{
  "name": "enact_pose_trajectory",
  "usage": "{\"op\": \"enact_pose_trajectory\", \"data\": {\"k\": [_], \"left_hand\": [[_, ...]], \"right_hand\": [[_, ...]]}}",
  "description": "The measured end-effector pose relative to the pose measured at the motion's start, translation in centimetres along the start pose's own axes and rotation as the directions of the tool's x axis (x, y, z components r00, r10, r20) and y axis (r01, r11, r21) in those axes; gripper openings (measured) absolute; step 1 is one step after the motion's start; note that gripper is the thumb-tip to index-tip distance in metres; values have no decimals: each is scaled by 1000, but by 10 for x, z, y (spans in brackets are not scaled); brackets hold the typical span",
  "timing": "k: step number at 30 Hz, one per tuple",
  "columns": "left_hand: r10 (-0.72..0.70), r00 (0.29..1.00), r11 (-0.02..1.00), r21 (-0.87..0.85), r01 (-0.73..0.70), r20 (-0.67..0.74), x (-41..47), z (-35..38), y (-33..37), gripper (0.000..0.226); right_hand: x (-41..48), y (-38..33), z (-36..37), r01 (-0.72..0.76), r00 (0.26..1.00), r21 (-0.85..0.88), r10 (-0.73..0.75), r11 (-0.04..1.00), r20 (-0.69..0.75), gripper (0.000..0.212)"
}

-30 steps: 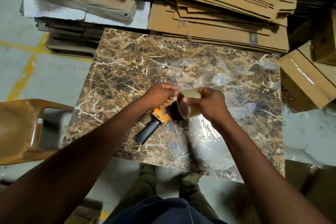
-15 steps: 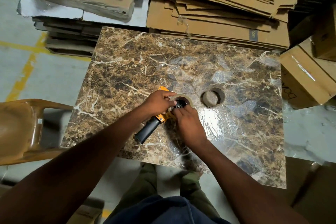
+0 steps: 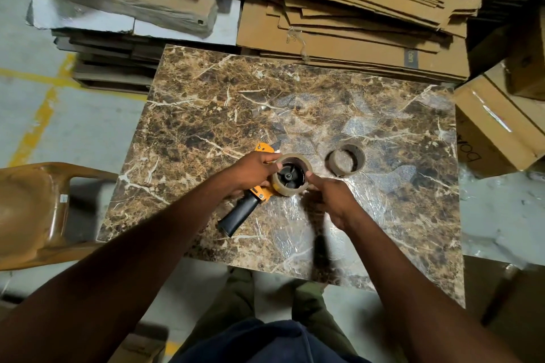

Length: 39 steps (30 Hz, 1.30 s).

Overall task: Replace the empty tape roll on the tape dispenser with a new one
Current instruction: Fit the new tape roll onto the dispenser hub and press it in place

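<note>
An orange tape dispenser (image 3: 263, 193) with a black handle (image 3: 239, 214) lies on its side on the marble table (image 3: 206, 115). A tan new tape roll (image 3: 290, 191) sits around the dispenser's black hub (image 3: 288, 176). My left hand (image 3: 250, 171) grips the dispenser's body, its thumb and fingertips against the roll's left rim. My right hand (image 3: 333, 200) is slightly blurred and holds the roll's right side with its fingertips. The empty cardboard core (image 3: 345, 160) stands on the table to the right of the roll, apart from both hands.
Flattened cardboard (image 3: 368, 23) is stacked behind the table, with wrapped bundles (image 3: 124, 0) at the back left. Cardboard boxes (image 3: 498, 124) stand at the right edge and a brown plastic chair (image 3: 35, 209) at the left. Crinkled plastic film covers the tabletop's near right part.
The right hand brought the new roll down from the air and pressed it onto the hub, then drew back to the roll's right side. The left hand stayed on the dispenser.
</note>
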<state>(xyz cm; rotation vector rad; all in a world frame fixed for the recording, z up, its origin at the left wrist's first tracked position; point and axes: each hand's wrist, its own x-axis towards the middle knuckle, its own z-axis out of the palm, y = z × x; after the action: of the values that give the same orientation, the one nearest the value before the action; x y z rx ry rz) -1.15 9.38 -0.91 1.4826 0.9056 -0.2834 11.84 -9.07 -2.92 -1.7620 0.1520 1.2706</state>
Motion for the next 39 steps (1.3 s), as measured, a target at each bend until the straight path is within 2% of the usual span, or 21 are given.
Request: {"op": "enact_pose_trajectory", "data": {"k": [3,8,12,15,19,22,28,36,39], "left_hand": [[16,1000,998,63,-15,-22,4,-3,-2,46],[84,995,982,175,-74,-54,9,-7,1,42],[87,996,987,140,-84,-19,10,-10,-1,43],[54,997,998,36,-56,52,10,-14,-2,57],[-52,984,991,-111,72,173,14,-24,-4,76],[-80,978,992,-76,97,195,18,-27,-9,68],[-30,988,999,-17,32,151,11,-23,-1,52],[34,992,997,63,-42,119,10,-17,1,48],[76,992,988,129,-89,99,11,-14,-2,48]], "right_hand": [[2,4,-2,-25,992,26,21,999,123,45],[1,5,3,-30,992,129,14,991,124,28],[-3,9,8,24,996,131,-35,991,81,31],[-4,9,13,63,997,133,-68,989,32,27],[-3,10,9,19,992,215,-46,976,119,33],[-3,12,7,1,985,213,-38,977,170,42],[2,7,5,-6,991,219,-23,976,129,39],[7,2,2,0,986,134,-22,991,162,38],[10,1,-1,-15,987,79,2,997,163,32]]}}
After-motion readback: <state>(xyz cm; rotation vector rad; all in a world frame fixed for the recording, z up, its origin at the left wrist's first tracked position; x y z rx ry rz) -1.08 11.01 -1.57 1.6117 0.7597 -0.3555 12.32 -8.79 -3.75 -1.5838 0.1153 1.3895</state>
